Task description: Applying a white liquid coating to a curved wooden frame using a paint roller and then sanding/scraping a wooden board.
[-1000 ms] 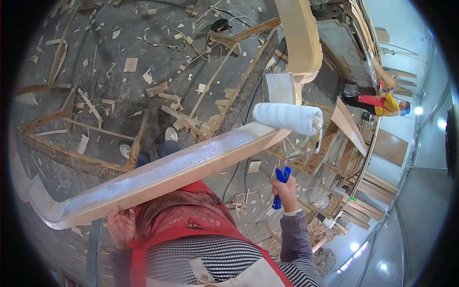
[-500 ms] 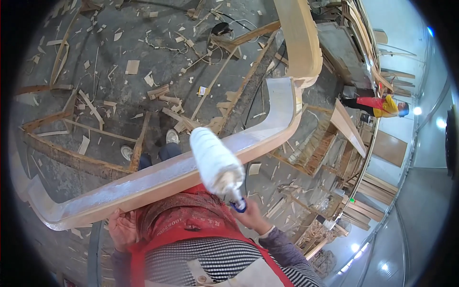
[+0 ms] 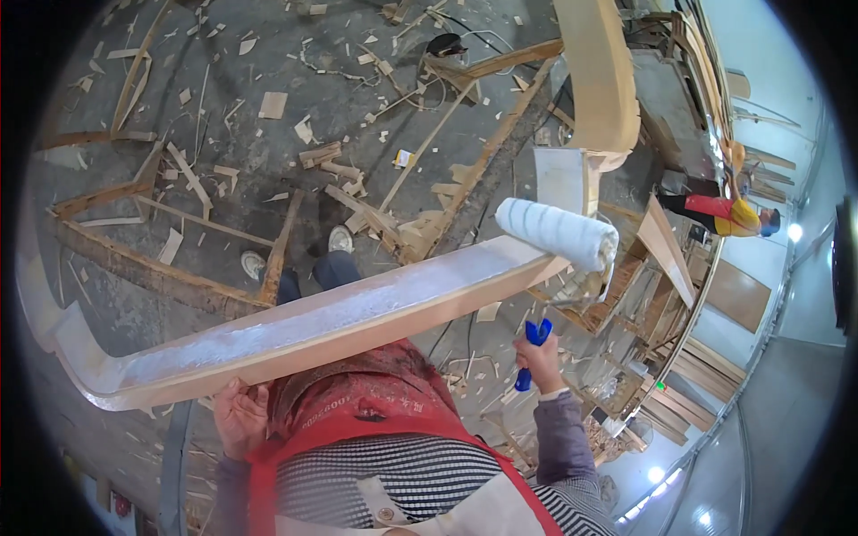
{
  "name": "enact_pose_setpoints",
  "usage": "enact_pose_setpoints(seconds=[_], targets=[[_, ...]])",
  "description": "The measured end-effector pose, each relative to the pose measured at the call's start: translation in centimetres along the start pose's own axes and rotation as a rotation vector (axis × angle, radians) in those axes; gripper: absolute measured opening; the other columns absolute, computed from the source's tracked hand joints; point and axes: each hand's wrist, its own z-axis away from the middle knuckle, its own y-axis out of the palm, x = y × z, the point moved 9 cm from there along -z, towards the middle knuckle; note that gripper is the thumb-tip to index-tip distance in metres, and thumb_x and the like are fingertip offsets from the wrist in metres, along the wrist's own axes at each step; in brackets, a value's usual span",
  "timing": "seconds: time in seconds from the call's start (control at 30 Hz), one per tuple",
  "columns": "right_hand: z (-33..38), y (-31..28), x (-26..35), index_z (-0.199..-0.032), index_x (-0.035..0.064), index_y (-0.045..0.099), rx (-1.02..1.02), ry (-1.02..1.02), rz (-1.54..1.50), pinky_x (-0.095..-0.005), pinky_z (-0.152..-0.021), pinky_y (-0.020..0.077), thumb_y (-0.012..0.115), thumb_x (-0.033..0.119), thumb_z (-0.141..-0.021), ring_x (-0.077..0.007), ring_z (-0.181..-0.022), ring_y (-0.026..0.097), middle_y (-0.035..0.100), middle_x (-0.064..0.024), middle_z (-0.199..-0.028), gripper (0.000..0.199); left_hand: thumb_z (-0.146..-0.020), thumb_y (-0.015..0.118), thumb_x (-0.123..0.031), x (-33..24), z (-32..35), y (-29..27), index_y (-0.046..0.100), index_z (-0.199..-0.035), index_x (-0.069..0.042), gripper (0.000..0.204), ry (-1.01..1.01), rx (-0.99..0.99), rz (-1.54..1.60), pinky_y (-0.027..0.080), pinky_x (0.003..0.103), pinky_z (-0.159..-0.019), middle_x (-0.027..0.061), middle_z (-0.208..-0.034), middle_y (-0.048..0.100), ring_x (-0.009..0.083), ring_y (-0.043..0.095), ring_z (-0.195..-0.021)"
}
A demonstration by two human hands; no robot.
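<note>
A long curved wooden panel (image 3: 340, 348) lies across in front of my body, its inner face coated with a wet-looking whitish layer. My right hand (image 3: 539, 360), closed, grips the blue handle of a paint roller (image 3: 559, 234). The roller's white, faintly striped sleeve lies over the panel's right part, where it bends upward; whether it presses on the surface is hard to tell. My left hand (image 3: 241, 418) is at the panel's lower edge on the left, fingers curled against it. A red apron (image 3: 357, 393) covers my front below the panel.
Wooden frames (image 3: 170, 286) and scattered wood scraps (image 3: 322, 156) lie on the grey floor beyond the panel. Another tall curved wooden piece (image 3: 599, 80) stands at the far right. A co-worker (image 3: 715, 213) in yellow and red is farther right, near stacked boards.
The roller has moved right along the panel, from its middle to the bend, with my right hand following to the right. My left hand stays at the lower edge. The view has shifted slightly.
</note>
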Motion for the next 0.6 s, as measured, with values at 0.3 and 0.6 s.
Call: enact_pose_setpoints(seconds=[0.3,0.6], targets=[[9.1,17.5,3.6,-0.084,0.0015,0.058,0.363,-0.303,0.437,-0.0383,-0.052,0.0456,0.070,0.017,-0.076,-0.0258,-0.055,0.059,0.058,-0.0092,-0.060,0.021,-0.093,0.053,-0.016,0.8,-0.6,-0.2,0.055,-0.119,-0.006,0.028,-0.074,0.067,-0.007,0.055,0.031,-0.083,0.0072,-0.113,0.065,0.0222,0.062,-0.104],[7.4,12.6,1.1,-0.072,0.0010,0.054,0.151,-0.121,0.603,-0.0347,-0.055,0.0449,0.067,0.007,-0.074,-0.0169,-0.060,0.057,0.058,-0.0063,-0.063,0.015,-0.094,0.049,-0.007,2.0,0.1,1.0,0.055,-0.119,-0.003,0.026,-0.163,0.092,0.016,0.053,0.035,-0.089,0.0115,-0.114,0.063,0.0248,0.062,-0.104]])
